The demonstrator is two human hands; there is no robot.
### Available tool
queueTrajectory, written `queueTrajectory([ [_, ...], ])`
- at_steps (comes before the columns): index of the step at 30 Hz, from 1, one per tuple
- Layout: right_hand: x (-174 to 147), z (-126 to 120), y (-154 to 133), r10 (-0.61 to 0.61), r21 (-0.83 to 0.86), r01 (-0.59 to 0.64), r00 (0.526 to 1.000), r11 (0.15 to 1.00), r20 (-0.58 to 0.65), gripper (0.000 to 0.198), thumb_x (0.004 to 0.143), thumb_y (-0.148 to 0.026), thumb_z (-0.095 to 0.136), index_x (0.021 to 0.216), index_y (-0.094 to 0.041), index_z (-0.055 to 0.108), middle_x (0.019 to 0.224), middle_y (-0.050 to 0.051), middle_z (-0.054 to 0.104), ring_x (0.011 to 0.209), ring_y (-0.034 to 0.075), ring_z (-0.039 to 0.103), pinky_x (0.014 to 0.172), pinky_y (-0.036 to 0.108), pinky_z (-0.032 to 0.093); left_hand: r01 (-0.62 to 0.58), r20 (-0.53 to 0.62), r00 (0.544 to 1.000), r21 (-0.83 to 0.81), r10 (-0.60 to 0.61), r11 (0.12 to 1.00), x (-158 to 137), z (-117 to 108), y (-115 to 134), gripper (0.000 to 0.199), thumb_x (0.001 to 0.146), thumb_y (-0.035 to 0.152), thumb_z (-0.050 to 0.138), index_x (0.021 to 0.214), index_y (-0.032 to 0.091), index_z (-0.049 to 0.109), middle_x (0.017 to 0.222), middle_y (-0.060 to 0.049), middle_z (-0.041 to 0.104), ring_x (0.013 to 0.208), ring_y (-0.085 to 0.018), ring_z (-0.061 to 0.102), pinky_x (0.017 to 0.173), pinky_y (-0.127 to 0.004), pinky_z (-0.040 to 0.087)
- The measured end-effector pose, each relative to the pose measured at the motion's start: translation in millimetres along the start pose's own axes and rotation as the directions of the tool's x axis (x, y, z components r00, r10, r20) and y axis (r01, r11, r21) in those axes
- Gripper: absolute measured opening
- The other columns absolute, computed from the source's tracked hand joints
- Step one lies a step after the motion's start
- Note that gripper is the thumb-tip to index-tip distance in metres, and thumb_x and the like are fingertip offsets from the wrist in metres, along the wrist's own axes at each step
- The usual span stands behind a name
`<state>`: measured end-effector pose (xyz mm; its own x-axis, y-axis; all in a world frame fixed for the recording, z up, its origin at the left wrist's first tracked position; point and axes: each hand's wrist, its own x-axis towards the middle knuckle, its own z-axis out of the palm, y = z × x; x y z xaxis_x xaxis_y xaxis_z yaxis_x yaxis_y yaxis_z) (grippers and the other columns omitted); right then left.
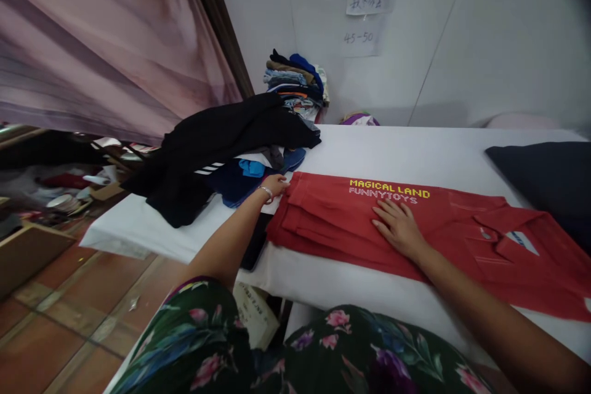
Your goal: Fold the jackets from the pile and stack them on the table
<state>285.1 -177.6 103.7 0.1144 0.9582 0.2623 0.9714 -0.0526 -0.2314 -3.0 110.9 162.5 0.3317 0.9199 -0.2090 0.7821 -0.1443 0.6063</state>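
Note:
A red jacket (332, 215) lies folded lengthwise on the white table (397, 151), its collar, button and pocket toward the right. Yellow and white lettering reading "MAGICAL LAND FUNNYTOYS" runs along its far side. At the jacket's far left corner, my left hand (276, 185) is closed on the edge of the cloth; its fingertips are partly hidden. My right hand (398, 226) rests flat on the middle of the jacket just below the lettering, fingers spread. Layered folds of red cloth show at the left end, between my hands and the near table edge.
A black garment (221, 129) drapes over other clothes and off the table's left side. Behind it rises a stack of folded clothes (295, 83). Dark cloth (549, 178) lies at the right. A dark flat object (255, 243) sits by the jacket's left end.

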Motion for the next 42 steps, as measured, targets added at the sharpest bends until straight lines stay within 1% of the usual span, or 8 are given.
queueTrajectory([
  [4, -28, -3, -20, -0.180, 0.082, 0.181, 0.984, 0.980, -0.010, 0.043, 0.092, -0.046, 0.039, 0.130, -0.031, 0.053, 0.145, 0.002, 0.042, 0.140, 0.023, 0.026, 0.113, 0.052, 0.020, -0.038, -0.002, 0.999, 0.021, 0.038, 0.999, -35, -9, -11, 0.024, 0.075, 0.033, 0.066, 0.090, 0.014, 0.069, 0.079, -0.005, 0.070, 0.071, -0.016, 0.062, 0.063, -0.024, 0.045],
  [9, -54, -3, -40, -0.354, 0.100, 0.350, 0.935, 0.932, 0.025, 0.043, 0.089, -0.047, 0.048, 0.128, -0.031, 0.056, 0.146, 0.004, 0.040, 0.140, 0.025, 0.024, 0.113, 0.053, 0.022, -0.215, -0.006, 0.975, 0.230, 0.223, 0.949, -80, -5, -23, 0.015, 0.074, 0.033, 0.065, 0.075, 0.019, 0.071, 0.076, -0.003, 0.067, 0.073, -0.016, 0.060, 0.069, -0.026, 0.044],
  [16, -55, -2, -43, -0.366, 0.078, 0.366, 0.930, 0.927, -0.021, 0.037, 0.091, -0.038, 0.048, 0.122, -0.021, 0.060, 0.142, 0.010, 0.045, 0.136, 0.026, 0.034, 0.108, 0.053, 0.032, -0.519, 0.089, 0.849, 0.322, 0.521, 0.792, -116, 12, -33, 0.024, 0.070, 0.032, 0.071, 0.091, 0.021, 0.072, 0.110, -0.006, 0.064, 0.104, -0.023, 0.055, 0.095, -0.036, 0.042],
  [22, -55, -2, -42, -0.342, 0.086, 0.346, 0.938, 0.934, -0.054, 0.034, 0.091, -0.038, 0.049, 0.115, -0.018, 0.064, 0.137, 0.012, 0.051, 0.129, 0.026, 0.043, 0.105, 0.051, 0.037, -0.567, 0.102, 0.792, 0.491, 0.602, 0.661, -124, 20, -34, 0.032, 0.074, 0.026, 0.067, 0.105, 0.022, 0.070, 0.124, -0.010, 0.059, 0.115, -0.026, 0.051, 0.098, -0.041, 0.041],
  [26, -55, -3, -43, -0.318, 0.076, 0.321, 0.947, 0.944, -0.053, 0.033, 0.091, -0.036, 0.048, 0.112, -0.017, 0.065, 0.136, 0.012, 0.052, 0.129, 0.026, 0.044, 0.104, 0.050, 0.038, -0.601, 0.123, 0.752, 0.531, 0.648, 0.597, -128, 20, -26, 0.032, 0.079, 0.014, 0.054, 0.105, 0.023, 0.070, 0.117, -0.007, 0.065, 0.114, -0.024, 0.053, 0.097, -0.042, 0.040],
  [31, -58, -2, -43, -0.343, 0.046, 0.343, 0.939, 0.938, -0.021, 0.033, 0.093, -0.028, 0.043, 0.117, -0.018, 0.064, 0.140, 0.011, 0.048, 0.132, 0.025, 0.040, 0.106, 0.049, 0.035, -0.530, 0.035, 0.785, 0.556, 0.618, 0.641, -132, 24, -26, 0.031, 0.082, 0.016, 0.047, 0.098, 0.025, 0.072, 0.106, -0.005, 0.071, 0.105, -0.023, 0.059, 0.097, -0.046, 0.039],
  [38, -61, -4, -41, -0.351, 0.045, 0.349, 0.935, 0.936, 0.054, 0.038, 0.094, -0.033, 0.041, 0.127, -0.019, 0.057, 0.145, 0.009, 0.040, 0.136, 0.024, 0.033, 0.110, 0.048, 0.031, -0.393, 0.000, 0.904, 0.400, 0.428, 0.828, -128, 26, -30, 0.037, 0.069, 0.008, 0.046, 0.089, 0.022, 0.074, 0.106, -0.002, 0.071, 0.105, -0.018, 0.060, 0.097, -0.030, 0.044],
  [42, -60, -5, -43, -0.325, 0.091, 0.318, 0.943, 0.944, 0.074, 0.041, 0.093, -0.041, 0.044, 0.128, -0.021, 0.056, 0.145, 0.009, 0.041, 0.136, 0.025, 0.034, 0.108, 0.051, 0.031, -0.195, -0.151, 0.954, 0.352, 0.260, 0.916, -116, 17, -15, 0.032, 0.083, 0.030, 0.046, 0.102, 0.021, 0.070, 0.113, -0.004, 0.068, 0.106, -0.021, 0.061, 0.094, -0.029, 0.045],
])
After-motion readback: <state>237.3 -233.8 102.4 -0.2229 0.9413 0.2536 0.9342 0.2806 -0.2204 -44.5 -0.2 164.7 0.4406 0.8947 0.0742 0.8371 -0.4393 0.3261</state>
